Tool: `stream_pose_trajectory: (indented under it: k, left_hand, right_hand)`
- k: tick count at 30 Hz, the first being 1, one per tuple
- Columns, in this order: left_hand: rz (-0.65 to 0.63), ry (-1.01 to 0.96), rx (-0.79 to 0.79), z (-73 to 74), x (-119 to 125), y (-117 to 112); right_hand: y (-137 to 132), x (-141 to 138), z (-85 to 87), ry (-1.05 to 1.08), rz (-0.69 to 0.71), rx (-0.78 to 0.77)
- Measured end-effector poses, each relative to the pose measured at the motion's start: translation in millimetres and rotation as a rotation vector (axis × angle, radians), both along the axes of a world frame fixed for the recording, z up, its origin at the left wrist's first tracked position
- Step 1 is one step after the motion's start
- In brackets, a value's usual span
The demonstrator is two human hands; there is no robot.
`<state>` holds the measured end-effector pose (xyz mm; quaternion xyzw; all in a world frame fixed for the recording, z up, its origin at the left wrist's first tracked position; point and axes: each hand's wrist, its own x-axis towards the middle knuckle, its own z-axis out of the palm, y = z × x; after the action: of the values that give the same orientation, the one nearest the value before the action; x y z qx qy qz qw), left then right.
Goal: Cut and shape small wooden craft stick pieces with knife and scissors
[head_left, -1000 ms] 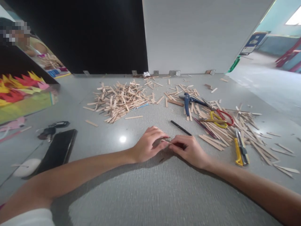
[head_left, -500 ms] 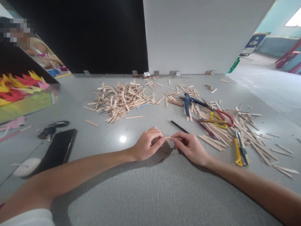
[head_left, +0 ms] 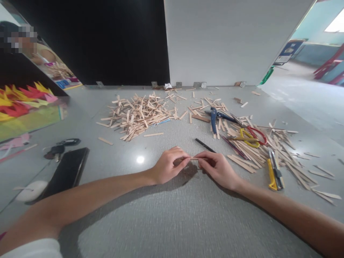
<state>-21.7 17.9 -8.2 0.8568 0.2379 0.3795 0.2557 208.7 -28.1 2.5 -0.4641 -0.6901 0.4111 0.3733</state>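
Head view | item: thin wooden stick (head_left: 195, 158), held just above grey table (head_left: 172, 215) | long axis left–right, bridging both hands | left hand (head_left: 168, 166): fingertips pinching left end | right hand (head_left: 219, 169): fingertips pinching right end, equally near | black pen (head_left: 205, 145) just beyond.

Thin wooden stick (head_left: 195, 158) pinched between left hand (head_left: 169, 166) and right hand (head_left: 219, 168) above grey table (head_left: 172, 215); pencil (head_left: 205, 145) just beyond.
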Motion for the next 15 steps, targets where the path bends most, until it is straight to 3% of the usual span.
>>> stream_pose_trajectory:
  k: [15]
  left_hand:
    - [-0.008, -0.107, 0.166, -3.3, -0.8, -0.1]
  right_hand:
    - [-0.5, -2.7, -6.4, -0.020, -0.042, 0.079]
